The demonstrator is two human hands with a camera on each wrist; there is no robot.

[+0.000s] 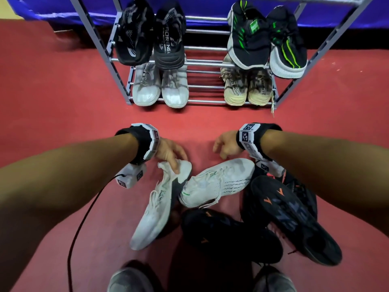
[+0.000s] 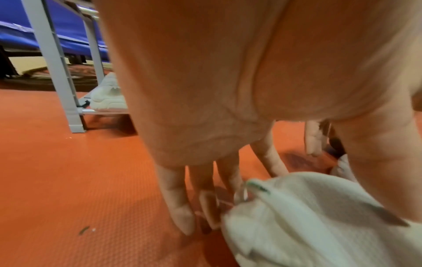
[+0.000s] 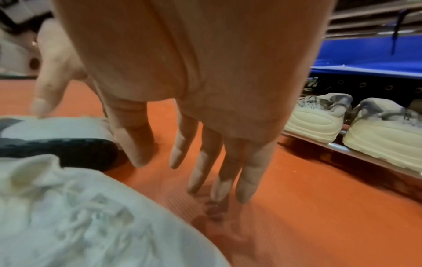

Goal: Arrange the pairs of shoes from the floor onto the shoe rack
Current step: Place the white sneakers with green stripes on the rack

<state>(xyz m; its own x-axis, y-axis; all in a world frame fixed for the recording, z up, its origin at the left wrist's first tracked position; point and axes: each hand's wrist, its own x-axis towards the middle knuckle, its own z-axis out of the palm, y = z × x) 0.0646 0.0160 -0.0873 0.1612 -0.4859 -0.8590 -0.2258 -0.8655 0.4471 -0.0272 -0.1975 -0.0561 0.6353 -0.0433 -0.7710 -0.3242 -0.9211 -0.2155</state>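
The left hand [image 1: 169, 153] pinches the heel collar of a white shoe [image 1: 155, 209] lying on the red floor [image 1: 63, 91]; the right hand [image 1: 226, 147] hangs spread just above the second white shoe [image 1: 219, 182], before the shoe rack [image 1: 117, 74].

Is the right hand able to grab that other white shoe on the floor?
Probably yes. The right hand hangs open just above the second white shoe, with only bare floor around its fingers and nothing between.
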